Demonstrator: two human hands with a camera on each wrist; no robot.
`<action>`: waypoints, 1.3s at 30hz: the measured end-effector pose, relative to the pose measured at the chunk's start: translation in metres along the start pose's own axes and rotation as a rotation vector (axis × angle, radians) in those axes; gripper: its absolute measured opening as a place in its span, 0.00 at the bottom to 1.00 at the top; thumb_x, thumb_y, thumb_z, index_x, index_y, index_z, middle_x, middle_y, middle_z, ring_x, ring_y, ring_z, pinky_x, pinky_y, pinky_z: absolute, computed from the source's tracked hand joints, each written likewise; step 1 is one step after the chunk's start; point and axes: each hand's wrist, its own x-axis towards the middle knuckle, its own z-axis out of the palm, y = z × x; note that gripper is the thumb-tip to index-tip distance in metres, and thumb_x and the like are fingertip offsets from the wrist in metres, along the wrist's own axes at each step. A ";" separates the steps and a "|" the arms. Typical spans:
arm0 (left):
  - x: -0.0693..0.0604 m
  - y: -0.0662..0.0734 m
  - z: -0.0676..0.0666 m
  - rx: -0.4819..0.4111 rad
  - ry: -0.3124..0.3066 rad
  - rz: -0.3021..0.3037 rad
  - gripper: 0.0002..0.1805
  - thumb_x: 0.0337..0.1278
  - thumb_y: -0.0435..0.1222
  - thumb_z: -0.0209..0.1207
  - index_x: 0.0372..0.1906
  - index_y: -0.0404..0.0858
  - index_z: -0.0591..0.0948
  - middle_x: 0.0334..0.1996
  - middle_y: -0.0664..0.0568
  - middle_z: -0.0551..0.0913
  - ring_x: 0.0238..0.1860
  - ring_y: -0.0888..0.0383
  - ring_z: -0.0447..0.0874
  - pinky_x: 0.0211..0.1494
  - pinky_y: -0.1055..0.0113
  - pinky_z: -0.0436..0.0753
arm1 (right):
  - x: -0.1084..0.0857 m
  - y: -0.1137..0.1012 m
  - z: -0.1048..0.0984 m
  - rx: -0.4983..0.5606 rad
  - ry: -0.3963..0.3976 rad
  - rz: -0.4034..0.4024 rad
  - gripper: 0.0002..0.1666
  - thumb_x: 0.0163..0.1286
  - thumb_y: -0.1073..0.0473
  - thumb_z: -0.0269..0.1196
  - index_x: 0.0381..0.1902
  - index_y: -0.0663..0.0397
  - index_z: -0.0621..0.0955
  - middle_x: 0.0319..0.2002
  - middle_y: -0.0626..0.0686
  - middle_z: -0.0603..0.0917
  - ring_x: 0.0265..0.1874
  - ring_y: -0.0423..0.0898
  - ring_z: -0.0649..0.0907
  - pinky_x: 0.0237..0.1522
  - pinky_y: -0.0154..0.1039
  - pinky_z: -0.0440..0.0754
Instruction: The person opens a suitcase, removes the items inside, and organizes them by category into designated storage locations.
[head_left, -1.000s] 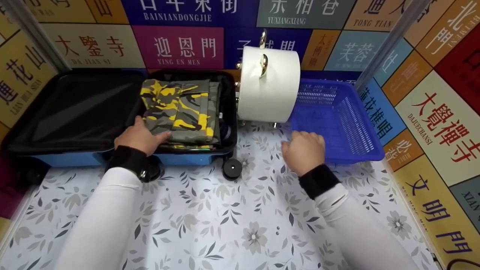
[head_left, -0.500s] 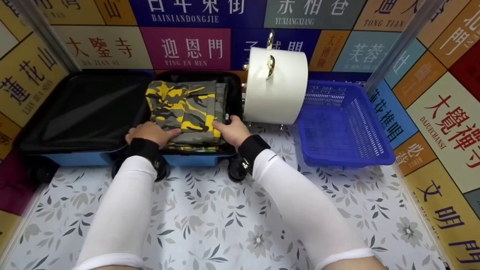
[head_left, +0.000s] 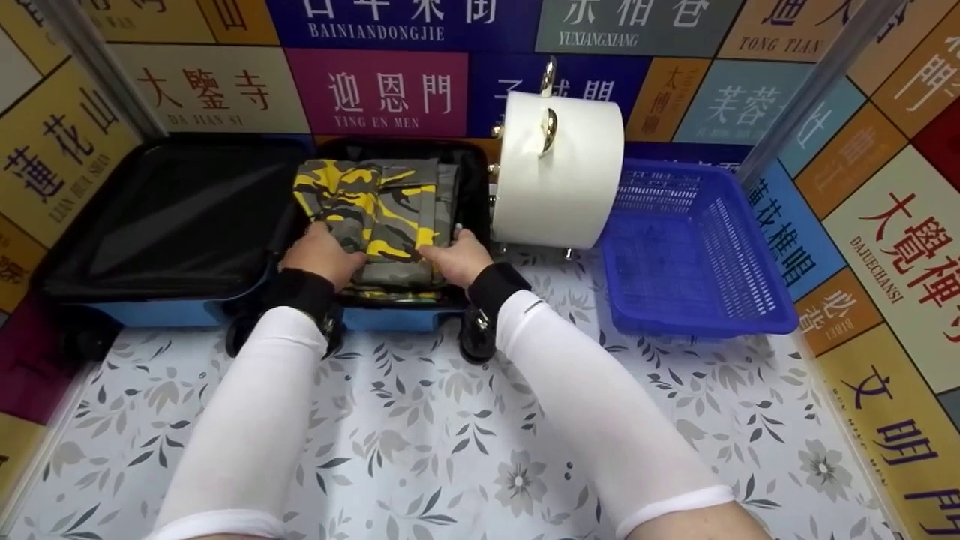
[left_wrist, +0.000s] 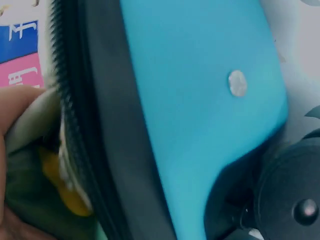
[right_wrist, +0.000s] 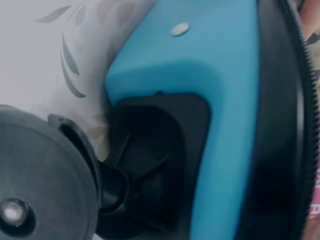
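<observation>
A folded camouflage garment [head_left: 401,199] in yellow, grey and black lies in the right half of an open suitcase [head_left: 394,320]. My left hand [head_left: 321,255] holds its near left corner, thumb on top and the other fingers mostly hidden down the side. In the left wrist view, fingers [left_wrist: 15,110] pinch the cloth just inside the zipper edge. At the near right corner my right hand [head_left: 463,259] grips the garment likewise, its thumb over the cloth. The right wrist view mostly shows the blue suitcase shell [right_wrist: 225,60].
The suitcase's other half [head_left: 172,217], lined in black, lies flat at the left. A white pot [head_left: 561,172] with gold handles rests on its side right of the suitcase. Beyond it stands a blue plastic basket [head_left: 697,326]. Black wheels [right_wrist: 45,175] jut from the suitcase's near side.
My right hand has come left from beside the basket to the garment's right corner. My left hand has moved slightly onto its left corner, and the head view has shifted a little.
</observation>
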 end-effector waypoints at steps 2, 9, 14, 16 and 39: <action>0.000 0.000 0.001 -0.049 0.003 -0.012 0.54 0.70 0.55 0.60 0.84 0.27 0.48 0.76 0.27 0.67 0.74 0.31 0.70 0.75 0.40 0.72 | 0.002 0.001 0.002 -0.012 0.014 -0.012 0.56 0.76 0.40 0.63 0.85 0.60 0.51 0.83 0.62 0.61 0.80 0.56 0.67 0.77 0.46 0.70; -0.001 0.001 -0.005 -0.039 -0.103 -0.084 0.59 0.73 0.64 0.50 0.84 0.26 0.39 0.80 0.25 0.57 0.79 0.31 0.61 0.79 0.43 0.67 | 0.000 -0.004 0.010 -0.278 0.005 -0.101 0.52 0.76 0.35 0.59 0.80 0.68 0.62 0.79 0.66 0.67 0.76 0.58 0.72 0.76 0.47 0.72; 0.006 -0.004 -0.010 -0.064 -0.124 -0.095 0.60 0.69 0.66 0.53 0.83 0.24 0.45 0.81 0.27 0.55 0.80 0.34 0.60 0.81 0.44 0.66 | 0.002 -0.004 0.011 -0.251 0.027 -0.097 0.47 0.74 0.36 0.62 0.72 0.70 0.72 0.72 0.66 0.76 0.69 0.57 0.79 0.71 0.46 0.76; 0.009 -0.008 -0.012 -0.129 -0.106 -0.096 0.60 0.67 0.66 0.56 0.83 0.25 0.49 0.81 0.29 0.57 0.80 0.35 0.61 0.81 0.45 0.66 | 0.005 -0.003 0.010 -0.178 0.041 -0.082 0.44 0.74 0.38 0.64 0.70 0.70 0.74 0.70 0.66 0.78 0.67 0.57 0.80 0.70 0.45 0.78; -0.013 0.008 -0.021 -0.208 -0.086 -0.035 0.57 0.72 0.62 0.53 0.86 0.32 0.42 0.83 0.31 0.54 0.82 0.35 0.58 0.81 0.43 0.64 | 0.017 -0.002 0.013 0.070 0.031 -0.017 0.33 0.72 0.50 0.66 0.66 0.68 0.77 0.64 0.60 0.80 0.57 0.51 0.80 0.61 0.39 0.80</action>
